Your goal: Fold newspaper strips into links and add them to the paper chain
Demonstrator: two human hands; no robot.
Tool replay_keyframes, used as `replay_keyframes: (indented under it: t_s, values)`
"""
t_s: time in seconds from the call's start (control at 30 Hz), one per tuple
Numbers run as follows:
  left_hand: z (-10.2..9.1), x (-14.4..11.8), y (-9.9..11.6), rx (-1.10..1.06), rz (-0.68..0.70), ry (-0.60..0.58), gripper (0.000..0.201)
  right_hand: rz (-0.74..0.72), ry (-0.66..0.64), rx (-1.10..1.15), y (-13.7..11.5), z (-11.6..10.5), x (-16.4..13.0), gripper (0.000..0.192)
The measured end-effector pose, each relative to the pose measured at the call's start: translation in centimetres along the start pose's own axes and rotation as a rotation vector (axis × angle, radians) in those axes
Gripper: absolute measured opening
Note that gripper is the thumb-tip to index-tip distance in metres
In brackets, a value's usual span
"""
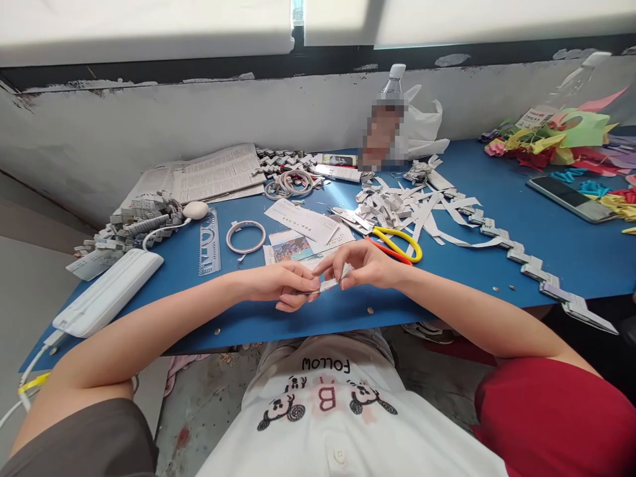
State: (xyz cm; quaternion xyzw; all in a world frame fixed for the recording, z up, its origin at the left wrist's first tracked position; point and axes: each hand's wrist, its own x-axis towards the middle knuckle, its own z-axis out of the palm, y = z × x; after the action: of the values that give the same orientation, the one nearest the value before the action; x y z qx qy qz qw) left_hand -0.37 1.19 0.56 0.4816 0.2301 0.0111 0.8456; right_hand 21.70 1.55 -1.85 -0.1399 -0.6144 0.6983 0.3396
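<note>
Hands: left hand [283, 285] and right hand [365, 264], fingers pinching small paper strip [332, 283] | strip: lying sideways, left to right | above blue worktop [497, 238] edge

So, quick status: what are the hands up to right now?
Left hand and right hand both pinching a small paper strip. Scissors lie just beyond. Nothing between them.

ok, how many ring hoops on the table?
3. One hoop lies alone beside the ruler; two hoops overlap near the newspaper. More may hide under the paper strips.
</note>
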Motion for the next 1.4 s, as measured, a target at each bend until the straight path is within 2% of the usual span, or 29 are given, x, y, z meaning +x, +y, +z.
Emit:
replay_keyframes:
  t_s: [0.1,0.2,0.37,0.43,0.57,0.7,0.83,0.93,1.0,1.13,1.4]
  values:
    - [0.1,0.2,-0.4,-0.063,-0.026,-0.071,0.022,0.0,-0.001,0.049,-0.3,0.5,-0.1,0.019]
    - [0.2,0.4,-0.6,-0.105,0.02,-0.072,0.02,-0.047,0.055,0.025,-0.2,0.7,-0.1,0.023]
    - [0.3,0.7,-0.5,-0.122,0.13,0.02,0.022,-0.122,0.319,-0.036,0.4,0.7,0.1,0.019]
    - [0.2,0.7,-0.4,-0.113,0.163,0.054,0.022,-0.116,0.371,-0.038,0.5,0.7,0.2,0.022]
    - [0.0,0.7,-0.4,-0.075,0.175,0.067,0.024,-0.08,0.326,0.005,0.4,0.5,0.4,0.024]
    - [0.1,0.6,-0.2,0.017,0.134,0.101,0.026,-0.013,0.212,0.006,0.0,0.0,0.3,0.024]
    - [0.7,0.5,-0.1,0.222,0.038,0.181,0.03,0.116,0.054,-0.158,-0.4,-0.3,0.0,0.017]
    - [0.9,0.4,-0.1,0.352,0.026,0.243,0.032,0.174,0.077,-0.267,-0.5,-0.4,-0.2,0.026]
    - [0.9,0.4,-0.1,0.424,0.029,0.283,0.033,0.162,0.093,-0.329,-0.4,-0.4,-0.2,0.026]
    - [0.8,0.6,-0.5,0.536,0.041,0.355,0.031,0.07,0.022,-0.543,-0.1,-0.4,-0.2,0.018]
    - [0.9,1.0,-1.3,0.699,0.115,0.43,0.034,0.021,-0.033,-0.84,-0.3,-0.3,-0.4,0.013]
